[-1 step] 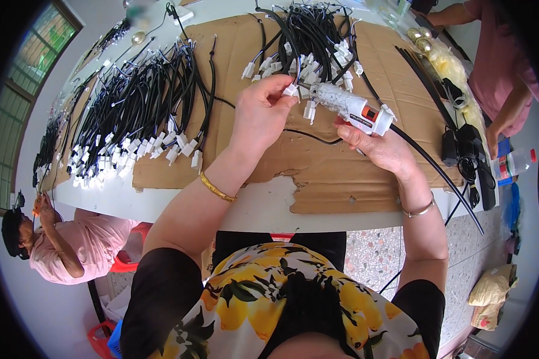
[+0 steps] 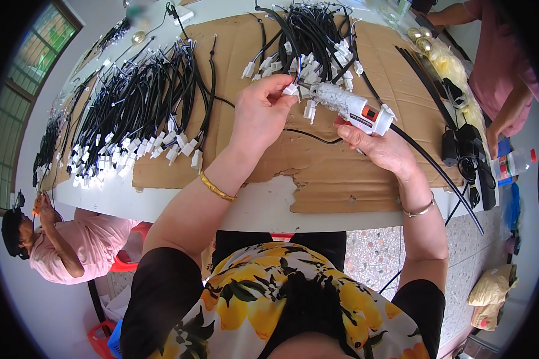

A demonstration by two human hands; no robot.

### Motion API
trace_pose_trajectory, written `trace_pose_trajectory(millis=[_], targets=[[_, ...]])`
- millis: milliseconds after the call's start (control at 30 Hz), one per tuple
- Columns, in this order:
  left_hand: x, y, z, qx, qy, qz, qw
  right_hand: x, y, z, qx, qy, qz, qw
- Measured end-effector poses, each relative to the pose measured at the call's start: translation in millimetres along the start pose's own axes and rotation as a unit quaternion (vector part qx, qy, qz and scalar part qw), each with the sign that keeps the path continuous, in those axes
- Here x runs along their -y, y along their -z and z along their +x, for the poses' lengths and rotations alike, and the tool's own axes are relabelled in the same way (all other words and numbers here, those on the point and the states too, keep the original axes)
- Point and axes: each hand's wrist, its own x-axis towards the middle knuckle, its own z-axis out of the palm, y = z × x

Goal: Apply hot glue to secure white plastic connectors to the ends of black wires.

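Note:
My left hand (image 2: 262,113) pinches a small white plug connector (image 2: 290,90) on a dark cable between thumb and fingertips. In my right hand (image 2: 380,148) is a white glue gun (image 2: 358,113) with an orange-red patch, its front covered in clear, crusty material. The gun's nozzle points left and comes right up to the connector; whether they touch I cannot tell. A long black rod (image 2: 440,172) extends from the gun's rear toward the lower right. Just beyond my hands lies a bundle of black cables (image 2: 317,30) with white connectors.
Brown cardboard (image 2: 353,185) covers much of the white table (image 2: 254,209). A larger cable pile (image 2: 144,96) spreads on the left. Black adapters (image 2: 470,143) and a plastic bottle (image 2: 515,163) are at right. One person (image 2: 81,245) sits at left; another (image 2: 503,72) stands at right.

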Motion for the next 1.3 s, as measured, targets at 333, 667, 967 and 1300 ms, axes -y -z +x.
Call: trace_pose_trajectory(millis=[333,667,967,1300], targets=[[2.5,0.9,1.1,-0.008,-0.008,0.000,1.000,7.3,-4.3,-1.7,-0.005,-0.002,0.001,1.000],[5.5,1.3,2.2,-0.001,0.005,-0.019,1.000,5.0,-4.1,-1.2,-0.010,-0.016,-0.015,1.000],[7.0,0.9,3.4,0.003,0.014,-0.027,1.000,4.2,-3.0,-0.9,-0.005,0.022,-0.002,1.000],[7.4,0.8,3.5,0.004,0.009,-0.034,0.999,11.4,-4.4,-2.5,0.003,-0.033,0.000,0.999]])
